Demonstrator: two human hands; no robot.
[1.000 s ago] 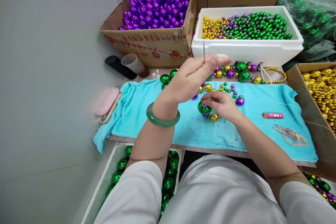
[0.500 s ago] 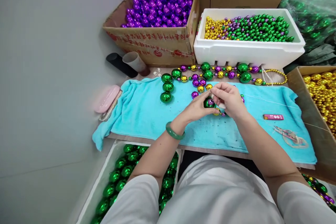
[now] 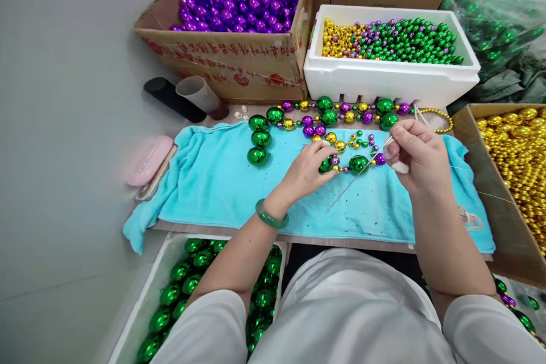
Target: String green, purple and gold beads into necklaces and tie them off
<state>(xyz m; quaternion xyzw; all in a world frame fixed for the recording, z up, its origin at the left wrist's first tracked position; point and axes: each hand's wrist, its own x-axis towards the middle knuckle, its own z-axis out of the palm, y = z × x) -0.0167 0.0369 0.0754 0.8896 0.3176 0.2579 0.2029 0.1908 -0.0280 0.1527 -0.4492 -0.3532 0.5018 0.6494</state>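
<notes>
One glossy green bead (image 3: 326, 164) occupies the left hand (image 3: 306, 169), one needle (image 3: 350, 185) the right hand (image 3: 423, 153).

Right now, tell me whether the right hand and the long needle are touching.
Touching. The head view shows the right hand pinching the long needle at one end, with the shaft slanting out from its grasp.

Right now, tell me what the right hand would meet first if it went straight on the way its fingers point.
The right hand would most likely meet the large green bead in the near row of the bead strand; it looks raised, though, so it may pass above.
</notes>
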